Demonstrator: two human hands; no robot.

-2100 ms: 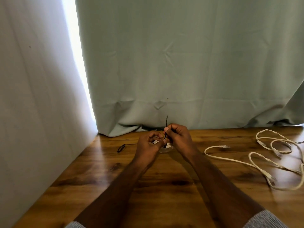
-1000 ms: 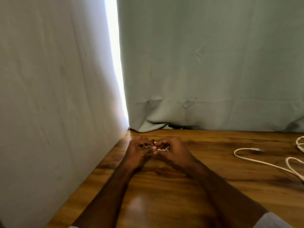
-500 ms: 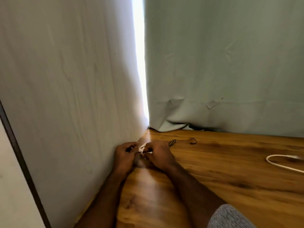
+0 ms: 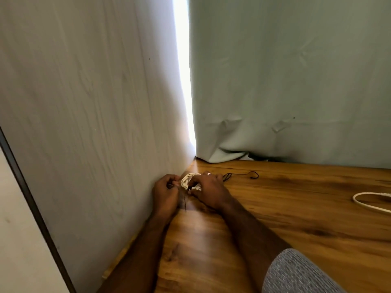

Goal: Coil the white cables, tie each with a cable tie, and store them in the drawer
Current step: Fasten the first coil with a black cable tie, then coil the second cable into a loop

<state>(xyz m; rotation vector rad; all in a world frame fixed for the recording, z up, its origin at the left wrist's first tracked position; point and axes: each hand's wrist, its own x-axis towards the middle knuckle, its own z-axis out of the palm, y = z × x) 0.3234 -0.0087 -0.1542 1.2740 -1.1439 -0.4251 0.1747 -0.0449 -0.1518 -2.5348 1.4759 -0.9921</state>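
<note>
On table, tie tail points toward camera

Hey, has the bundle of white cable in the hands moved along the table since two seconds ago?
Yes. The coiled cable has gone left, from mid-table to beside the left curtain.

Warm-toned wooden tabletop, glossy where daylight strikes. Pale grey-green curtain at the back, hem bunched on the wood. Off-white fabric panel along the left, edged by a dark frame strip. Bright sliver of daylight between the two cloths.
</note>
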